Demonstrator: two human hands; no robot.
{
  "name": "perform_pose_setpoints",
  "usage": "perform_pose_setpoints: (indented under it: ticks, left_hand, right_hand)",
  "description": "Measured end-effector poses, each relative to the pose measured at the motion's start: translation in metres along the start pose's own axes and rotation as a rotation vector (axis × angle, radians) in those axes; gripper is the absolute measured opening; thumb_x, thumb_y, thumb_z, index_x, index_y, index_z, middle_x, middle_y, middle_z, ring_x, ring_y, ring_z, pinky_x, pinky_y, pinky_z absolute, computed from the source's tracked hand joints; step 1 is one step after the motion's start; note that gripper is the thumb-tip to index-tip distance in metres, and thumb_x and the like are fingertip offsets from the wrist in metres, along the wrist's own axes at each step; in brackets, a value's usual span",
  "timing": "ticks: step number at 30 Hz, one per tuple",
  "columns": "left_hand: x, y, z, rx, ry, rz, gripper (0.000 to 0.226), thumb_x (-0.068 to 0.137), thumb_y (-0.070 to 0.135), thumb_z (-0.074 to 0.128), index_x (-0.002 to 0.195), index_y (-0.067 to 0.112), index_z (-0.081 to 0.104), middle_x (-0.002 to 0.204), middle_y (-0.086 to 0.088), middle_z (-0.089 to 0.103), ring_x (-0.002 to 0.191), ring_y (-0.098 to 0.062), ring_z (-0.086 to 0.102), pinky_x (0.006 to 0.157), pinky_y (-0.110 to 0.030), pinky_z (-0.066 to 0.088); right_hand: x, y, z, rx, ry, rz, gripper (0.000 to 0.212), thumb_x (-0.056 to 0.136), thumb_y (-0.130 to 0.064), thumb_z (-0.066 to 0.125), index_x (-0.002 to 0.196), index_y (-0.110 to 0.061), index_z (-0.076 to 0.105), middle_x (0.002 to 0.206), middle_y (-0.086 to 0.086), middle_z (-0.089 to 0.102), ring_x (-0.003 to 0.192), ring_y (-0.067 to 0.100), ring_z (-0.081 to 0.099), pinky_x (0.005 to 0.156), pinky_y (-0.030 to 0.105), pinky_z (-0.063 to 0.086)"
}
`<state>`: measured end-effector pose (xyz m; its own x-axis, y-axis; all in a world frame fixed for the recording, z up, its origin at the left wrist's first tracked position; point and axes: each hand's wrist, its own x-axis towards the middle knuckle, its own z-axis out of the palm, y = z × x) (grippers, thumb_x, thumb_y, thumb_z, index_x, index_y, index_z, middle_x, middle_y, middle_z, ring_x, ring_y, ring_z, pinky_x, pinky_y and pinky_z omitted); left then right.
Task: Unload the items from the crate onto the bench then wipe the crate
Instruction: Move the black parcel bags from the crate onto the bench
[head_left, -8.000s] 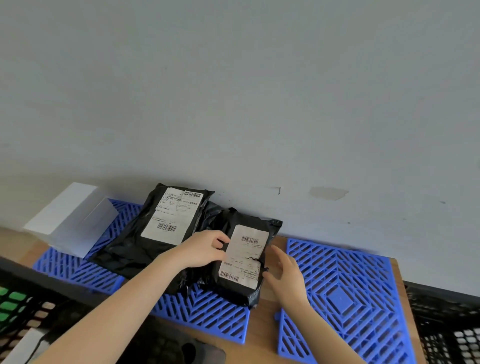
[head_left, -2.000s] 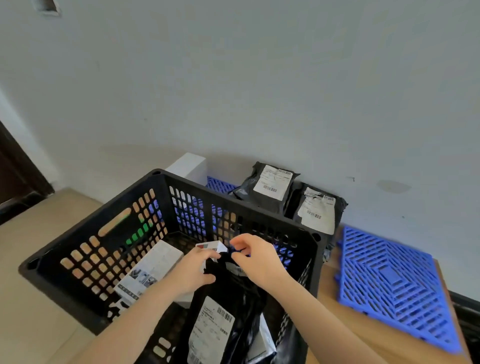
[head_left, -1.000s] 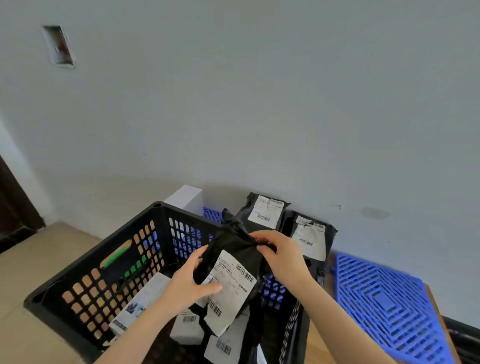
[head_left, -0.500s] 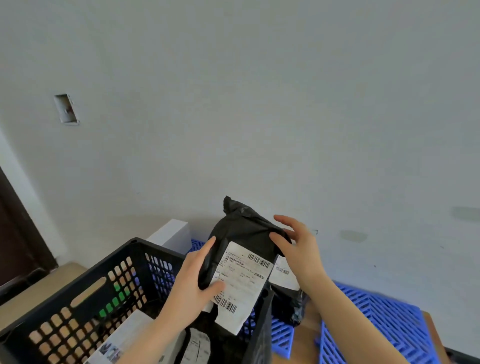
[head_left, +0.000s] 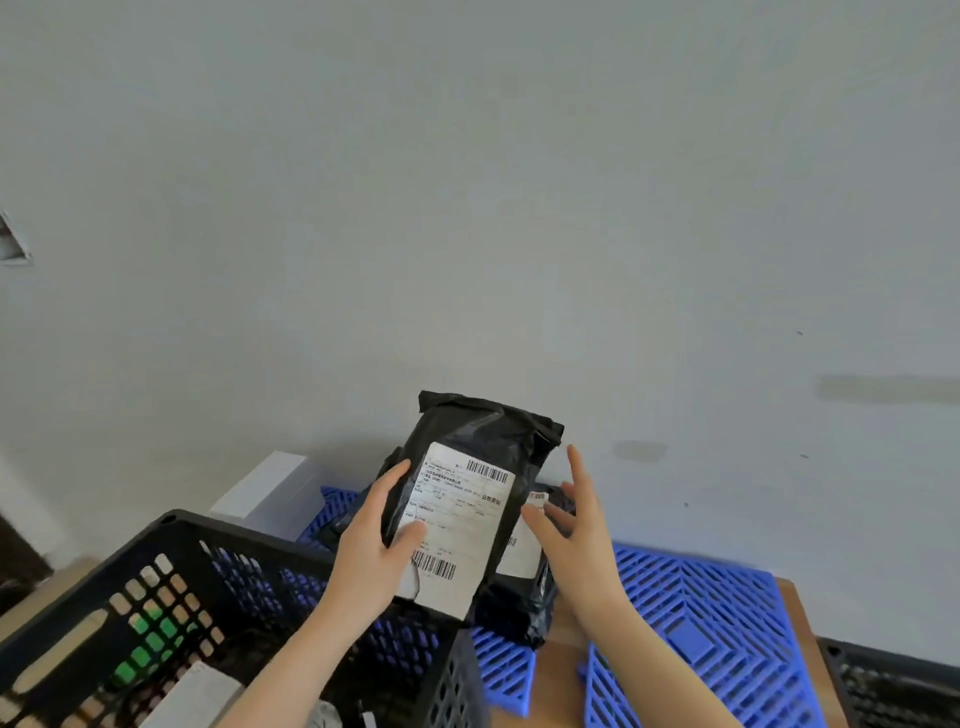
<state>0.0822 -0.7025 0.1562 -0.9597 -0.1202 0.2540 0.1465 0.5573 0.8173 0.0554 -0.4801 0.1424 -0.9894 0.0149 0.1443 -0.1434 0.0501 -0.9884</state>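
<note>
Above crate (head_left: 244, 529), left hand (head_left: 370, 553) grips parcel (head_left: 480, 441) upright.

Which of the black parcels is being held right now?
The front black parcel, gripped by the left hand, label facing the camera; the other parcels lie on the blue mat behind it.

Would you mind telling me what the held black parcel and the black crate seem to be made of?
The black parcel looks like thin glossy plastic film, since it wrinkles and shines, with a matte paper label stuck on. The crate appears to be rigid moulded plastic, given its perforated lattice walls.
</note>
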Motion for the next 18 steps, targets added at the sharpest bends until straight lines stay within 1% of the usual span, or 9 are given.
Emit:
perform_pose_setpoints:
  ticks: [2, 4, 6, 9, 10, 12, 14, 17, 18]
  left_hand:
    - [0.013, -0.003, 0.010, -0.014, -0.017, -0.017, 0.068, 0.094, 0.011, 0.062, 0.131, 0.060, 0.032, 0.146, 0.012, 0.045, 0.132, -0.007, 0.043, 0.108, -0.033, 0.041]
    - [0.028, -0.007, 0.022, -0.026, -0.040, -0.034, 0.067, 0.094, 0.009, 0.061, 0.136, 0.052, 0.032, 0.149, 0.010, 0.042, 0.134, -0.010, 0.042, 0.108, -0.035, 0.042]
    - [0.044, -0.014, 0.035, -0.031, -0.081, -0.053, 0.067, 0.095, 0.008, 0.060, 0.140, 0.048, 0.031, 0.150, 0.008, 0.040, 0.135, -0.012, 0.041, 0.106, -0.034, 0.043]
    - [0.068, -0.028, 0.055, -0.010, -0.132, -0.078, 0.066, 0.096, 0.008, 0.058, 0.146, 0.039, 0.029, 0.150, 0.007, 0.039, 0.135, -0.012, 0.040, 0.110, -0.038, 0.042]
    - [0.076, -0.034, 0.062, 0.011, -0.150, -0.081, 0.066, 0.096, 0.010, 0.059, 0.148, 0.037, 0.029, 0.148, 0.008, 0.040, 0.133, -0.009, 0.040, 0.110, -0.037, 0.041]
    - [0.090, -0.050, 0.075, 0.070, -0.215, -0.070, 0.065, 0.096, 0.016, 0.060, 0.145, 0.043, 0.028, 0.136, 0.015, 0.043, 0.121, 0.007, 0.041, 0.103, -0.017, 0.040]
    - [0.102, -0.066, 0.087, 0.132, -0.306, -0.070, 0.059, 0.097, 0.022, 0.060, 0.141, 0.049, 0.031, 0.126, 0.018, 0.043, 0.109, 0.016, 0.041, 0.083, 0.000, 0.035]
    - [0.121, -0.088, 0.101, 0.235, -0.420, -0.058, 0.043, 0.098, 0.028, 0.057, 0.136, 0.044, 0.042, 0.124, 0.014, 0.047, 0.114, 0.004, 0.047, 0.078, 0.002, 0.034]
    - [0.125, -0.093, 0.105, 0.259, -0.452, -0.061, 0.042, 0.098, 0.029, 0.057, 0.136, 0.041, 0.043, 0.125, 0.013, 0.047, 0.113, 0.003, 0.047, 0.078, 0.002, 0.034]
  right_hand:
    - [0.000, 0.010, 0.003, -0.066, -0.053, 0.025, 0.066, 0.090, -0.030, 0.063, 0.136, -0.059, 0.026, 0.136, -0.011, 0.041, 0.118, 0.006, 0.051, 0.089, 0.024, 0.047]
    - [0.004, 0.018, 0.007, -0.148, -0.117, 0.037, 0.057, 0.091, -0.028, 0.063, 0.134, -0.053, 0.035, 0.138, -0.014, 0.042, 0.114, 0.002, 0.050, 0.087, 0.020, 0.048]
    - [0.012, 0.025, 0.011, -0.189, -0.137, 0.051, 0.055, 0.090, -0.025, 0.064, 0.134, -0.047, 0.039, 0.140, -0.014, 0.041, 0.115, 0.002, 0.048, 0.092, 0.021, 0.049]
    - [0.028, 0.035, 0.013, -0.181, -0.100, 0.099, 0.058, 0.087, -0.018, 0.068, 0.135, -0.039, 0.042, 0.141, -0.012, 0.043, 0.122, 0.005, 0.047, 0.099, 0.029, 0.049]
    - [0.035, 0.040, 0.014, -0.189, -0.088, 0.110, 0.059, 0.087, -0.017, 0.068, 0.136, -0.037, 0.043, 0.142, -0.013, 0.042, 0.124, 0.005, 0.045, 0.099, 0.027, 0.048]
    - [0.047, 0.053, 0.016, -0.231, -0.069, 0.130, 0.061, 0.086, -0.016, 0.069, 0.137, -0.034, 0.043, 0.145, -0.013, 0.039, 0.127, 0.005, 0.042, 0.096, 0.017, 0.046]
    - [0.058, 0.069, 0.018, -0.258, -0.055, 0.164, 0.060, 0.085, -0.015, 0.070, 0.137, -0.032, 0.044, 0.146, -0.011, 0.038, 0.128, 0.006, 0.041, 0.093, 0.013, 0.045]
    - [0.070, 0.095, 0.019, -0.286, -0.044, 0.228, 0.058, 0.085, -0.015, 0.070, 0.136, -0.029, 0.046, 0.145, -0.009, 0.040, 0.127, 0.005, 0.043, 0.080, 0.000, 0.043]
    - [0.073, 0.103, 0.020, -0.297, -0.040, 0.251, 0.057, 0.086, -0.016, 0.069, 0.136, -0.028, 0.046, 0.146, -0.010, 0.040, 0.126, 0.006, 0.043, 0.080, 0.000, 0.043]
